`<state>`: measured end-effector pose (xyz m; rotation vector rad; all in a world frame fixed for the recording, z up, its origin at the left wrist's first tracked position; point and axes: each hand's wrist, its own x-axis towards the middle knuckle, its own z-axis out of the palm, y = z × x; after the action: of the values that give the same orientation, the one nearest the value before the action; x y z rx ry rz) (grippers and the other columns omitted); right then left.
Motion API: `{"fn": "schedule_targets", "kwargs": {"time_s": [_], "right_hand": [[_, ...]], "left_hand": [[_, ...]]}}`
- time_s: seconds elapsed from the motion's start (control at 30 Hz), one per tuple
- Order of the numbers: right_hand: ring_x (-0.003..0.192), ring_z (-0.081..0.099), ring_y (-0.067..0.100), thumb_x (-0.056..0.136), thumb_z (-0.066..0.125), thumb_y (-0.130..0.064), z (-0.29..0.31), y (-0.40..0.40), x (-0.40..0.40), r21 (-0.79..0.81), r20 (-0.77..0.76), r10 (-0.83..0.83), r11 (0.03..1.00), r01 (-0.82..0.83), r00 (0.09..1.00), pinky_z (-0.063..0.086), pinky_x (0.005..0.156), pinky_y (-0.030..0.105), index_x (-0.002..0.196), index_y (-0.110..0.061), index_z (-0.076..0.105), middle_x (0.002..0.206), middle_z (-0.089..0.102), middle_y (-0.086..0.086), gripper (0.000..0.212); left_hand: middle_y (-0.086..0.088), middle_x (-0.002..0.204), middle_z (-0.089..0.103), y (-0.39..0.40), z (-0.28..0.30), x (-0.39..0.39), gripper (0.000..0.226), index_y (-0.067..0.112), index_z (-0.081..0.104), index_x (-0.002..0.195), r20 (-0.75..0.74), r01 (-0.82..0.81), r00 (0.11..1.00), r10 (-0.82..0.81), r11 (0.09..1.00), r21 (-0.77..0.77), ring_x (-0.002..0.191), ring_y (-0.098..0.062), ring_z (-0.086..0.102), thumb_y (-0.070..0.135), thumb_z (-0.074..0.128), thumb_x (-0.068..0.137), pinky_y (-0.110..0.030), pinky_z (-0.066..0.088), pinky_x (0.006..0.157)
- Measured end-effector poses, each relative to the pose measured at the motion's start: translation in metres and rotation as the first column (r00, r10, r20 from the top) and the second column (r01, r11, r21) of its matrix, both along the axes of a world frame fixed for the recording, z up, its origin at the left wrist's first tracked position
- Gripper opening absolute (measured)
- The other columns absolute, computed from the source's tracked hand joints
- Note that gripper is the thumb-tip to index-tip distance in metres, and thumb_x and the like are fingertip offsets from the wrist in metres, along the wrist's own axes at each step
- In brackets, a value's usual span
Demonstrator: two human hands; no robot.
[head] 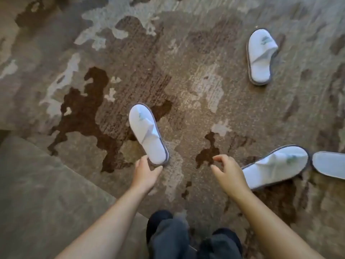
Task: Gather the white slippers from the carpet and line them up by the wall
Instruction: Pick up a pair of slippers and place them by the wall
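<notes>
Several white slippers with grey soles lie scattered on the patterned carpet (186, 71). The middle slipper (147, 133) points away from me, and my left hand (147, 171) touches its heel end with fingers spread, not closed around it. My right hand (229, 171) hovers open over the carpet, just left of a slipper lying on its side (274, 165). A fourth slipper (328, 163) is cut off by the right edge. Another slipper (260, 55) rests at the upper right. No wall is in view.
A plain grey-green surface (37, 193) fills the lower left, bordering the carpet. My dark trousers and shoes (186, 236) show at the bottom centre. Brown and pale patches cover the carpet.
</notes>
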<state>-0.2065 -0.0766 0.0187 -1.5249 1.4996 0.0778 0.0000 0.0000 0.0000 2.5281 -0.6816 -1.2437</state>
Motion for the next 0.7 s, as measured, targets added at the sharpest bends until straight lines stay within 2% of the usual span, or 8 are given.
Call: {"fn": "schedule_targets", "kwargs": {"time_s": [0.13, 0.23, 0.33, 0.43, 0.57, 0.63, 0.7], "right_hand": [[0.121, 0.040, 0.027, 0.084, 0.055, -0.021, -0.102, -0.022, 0.007, -0.082, -0.077, 0.085, 0.992, -0.091, 0.993, 0.034, 0.101, 0.036, 0.121, -0.011, 0.046, 0.127, 0.050, 0.013, 0.039], [0.129, 0.029, 0.028, 0.085, 0.053, -0.025, -0.163, -0.033, 0.008, -0.121, -0.151, 0.195, 0.969, -0.214, 0.969, 0.029, 0.106, 0.040, 0.129, -0.012, 0.037, 0.139, 0.039, 0.013, 0.048], [0.136, 0.021, 0.028, 0.086, 0.052, -0.028, -0.188, -0.035, 0.000, -0.084, -0.227, 0.297, 0.943, -0.322, 0.928, 0.025, 0.110, 0.042, 0.134, -0.014, 0.030, 0.148, 0.028, 0.011, 0.055], [0.138, 0.017, 0.025, 0.087, 0.050, -0.028, -0.192, -0.027, -0.011, -0.048, -0.266, 0.385, 0.911, -0.411, 0.884, 0.023, 0.112, 0.041, 0.137, -0.016, 0.026, 0.152, 0.020, 0.007, 0.056], [0.138, 0.017, 0.025, 0.087, 0.050, -0.028, -0.184, -0.015, -0.017, -0.075, -0.229, 0.275, 0.951, -0.299, 0.934, 0.020, 0.113, 0.041, 0.138, -0.017, 0.023, 0.150, 0.022, 0.008, 0.058], [0.137, 0.017, 0.025, 0.086, 0.053, -0.030, -0.179, -0.011, -0.031, -0.156, -0.261, 0.145, 0.969, -0.190, 0.954, 0.018, 0.113, 0.041, 0.137, -0.016, 0.023, 0.149, 0.024, 0.008, 0.061], [0.137, 0.017, 0.027, 0.083, 0.056, -0.030, -0.174, -0.008, -0.055, -0.228, -0.315, -0.067, 0.974, -0.006, 0.947, 0.017, 0.112, 0.043, 0.137, -0.016, 0.022, 0.149, 0.023, 0.010, 0.065]], "left_hand": [[-0.028, 0.136, 0.034, -0.019, -0.099, 0.009, 0.075, -0.003, 0.030, 0.129, 0.091, -0.093, 0.991, 0.098, 0.994, -0.054, 0.125, -0.036, 0.035, 0.016, 0.071, 0.070, -0.034, 0.028, 0.100], [-0.028, 0.143, 0.020, -0.032, -0.159, 0.017, 0.097, 0.002, 0.016, 0.135, 0.145, -0.159, 0.976, 0.164, 0.986, -0.043, 0.131, -0.040, 0.024, 0.030, 0.075, 0.064, -0.041, 0.024, 0.108], [-0.027, 0.146, 0.013, -0.047, -0.188, 0.013, 0.111, 0.013, 0.007, 0.138, 0.231, -0.201, 0.954, 0.191, 0.979, 0.021, 0.131, -0.044, 0.017, 0.047, 0.076, 0.057, -0.050, 0.019, 0.109], [-0.025, 0.145, 0.015, -0.050, -0.194, 0.003, 0.114, 0.017, 0.007, 0.138, 0.311, -0.174, 0.938, 0.151, 0.984, 0.045, 0.129, -0.043, 0.021, 0.048, 0.077, 0.053, -0.051, 0.022, 0.106], [-0.026, 0.142, 0.023, -0.040, -0.193, 0.011, 0.109, 0.012, 0.014, 0.136, 0.361, -0.148, 0.920, 0.150, 0.988, -0.032, 0.124, -0.045, 0.027, 0.031, 0.081, 0.053, -0.050, 0.025, 0.103], [-0.027, 0.140, 0.027, -0.038, -0.189, 0.008, 0.108, 0.010, 0.017, 0.136, 0.356, -0.062, 0.930, 0.091, 0.994, -0.092, 0.124, -0.045, 0.028, 0.026, 0.083, 0.052, -0.051, 0.025, 0.103], [-0.028, 0.139, 0.028, -0.043, -0.183, -0.007, 0.109, 0.007, 0.019, 0.136, 0.330, 0.084, 0.944, -0.026, 0.983, -0.163, 0.125, -0.044, 0.029, 0.020, 0.084, 0.049, -0.051, 0.024, 0.104]]}}
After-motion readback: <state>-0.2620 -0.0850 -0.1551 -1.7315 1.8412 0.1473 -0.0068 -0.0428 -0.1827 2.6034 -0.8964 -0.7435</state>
